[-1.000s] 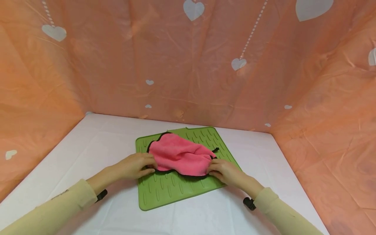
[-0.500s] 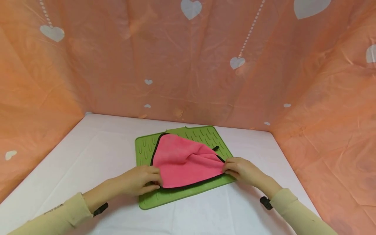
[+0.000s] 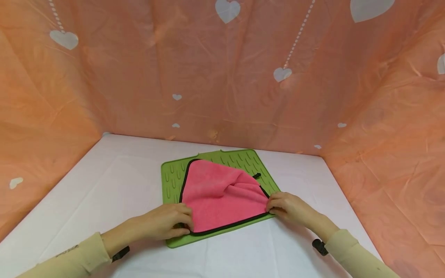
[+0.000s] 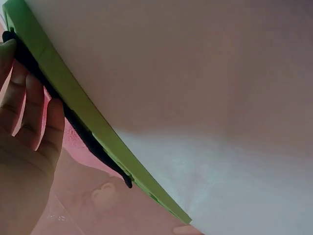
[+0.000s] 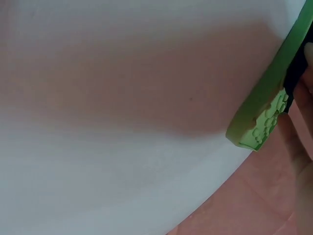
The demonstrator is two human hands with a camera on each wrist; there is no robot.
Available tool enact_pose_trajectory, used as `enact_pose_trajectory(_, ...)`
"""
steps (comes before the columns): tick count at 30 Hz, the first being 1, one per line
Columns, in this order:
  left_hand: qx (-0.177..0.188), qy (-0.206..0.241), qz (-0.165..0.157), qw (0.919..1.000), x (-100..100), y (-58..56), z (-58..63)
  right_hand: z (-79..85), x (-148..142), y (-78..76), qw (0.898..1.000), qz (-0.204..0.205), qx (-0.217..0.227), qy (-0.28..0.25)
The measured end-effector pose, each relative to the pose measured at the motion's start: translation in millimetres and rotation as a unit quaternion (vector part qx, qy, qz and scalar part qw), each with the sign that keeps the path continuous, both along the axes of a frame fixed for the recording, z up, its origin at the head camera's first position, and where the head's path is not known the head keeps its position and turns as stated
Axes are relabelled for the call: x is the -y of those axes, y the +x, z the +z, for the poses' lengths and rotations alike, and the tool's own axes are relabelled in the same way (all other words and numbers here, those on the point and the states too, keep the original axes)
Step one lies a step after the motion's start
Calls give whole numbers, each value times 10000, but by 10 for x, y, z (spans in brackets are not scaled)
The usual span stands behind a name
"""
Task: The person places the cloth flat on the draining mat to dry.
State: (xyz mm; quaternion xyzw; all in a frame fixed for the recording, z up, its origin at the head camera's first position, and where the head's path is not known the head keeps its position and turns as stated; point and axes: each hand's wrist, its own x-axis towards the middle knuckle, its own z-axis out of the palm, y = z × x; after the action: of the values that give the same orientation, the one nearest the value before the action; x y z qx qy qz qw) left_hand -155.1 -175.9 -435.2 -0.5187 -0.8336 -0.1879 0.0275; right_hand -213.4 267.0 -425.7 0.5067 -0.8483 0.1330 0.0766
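A pink cloth [image 3: 222,204] with black edging lies over a green ridged mat [image 3: 170,181], wrinkled toward its right side. At its near left corner my left hand [image 3: 166,222] pinches the edge between thumb and fingers. My right hand [image 3: 293,210] pinches the near right corner. The left wrist view has the left hand [image 4: 29,127] at the black edging [image 4: 93,144], just above the mat's rim. In the right wrist view, the right hand [image 5: 299,132] is cut off by the frame beside the mat's corner [image 5: 242,132].
The mat lies on a white tabletop [image 3: 128,170]. An orange curtain [image 3: 222,96] with pale hearts encloses the back and both sides. A small black tab [image 3: 257,176] sticks out from the cloth's far right edge.
Both hands have come nearer and spread apart, drawing the cloth's near edge toward the mat's front. The cloth is flatter and wider, especially on its left. The mat has stayed in place.
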Motion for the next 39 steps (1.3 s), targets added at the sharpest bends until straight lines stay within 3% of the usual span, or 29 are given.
enact_pose_trajectory(8, 453, 24, 159, 9988, 3, -45, 12, 65, 23, 6, 9989, -250, 378, 79)
enact_pose_trajectory(11, 681, 115, 294, 9972, 6, -81, 61, 87, 50, -5, 9970, -313, 683, -207)
enact_pose_trajectory(14, 671, 246, 525, 9961, 10, -160, 121, 107, 99, -43, 9935, -381, 813, -701)
enact_pose_trajectory(19, 530, 485, 1001, 9924, 26, -391, 215, 161, 218, -154, 9854, -685, 877, -1290)
enact_pose_trajectory(25, 509, 891, 1480, 9836, 37, -744, 269, 221, 399, -303, 9726, -1406, 1154, -1446)
enact_pose_trajectory(32, 416, 1243, 1857, 9738, 57, -1098, 227, 177, 625, -491, 9618, -1970, 1047, -1588)
enact_pose_trajectory(39, 850, 1180, 2361, 9608, 93, -1367, 120, 142, 790, -647, 9508, -2305, 1392, -1532)
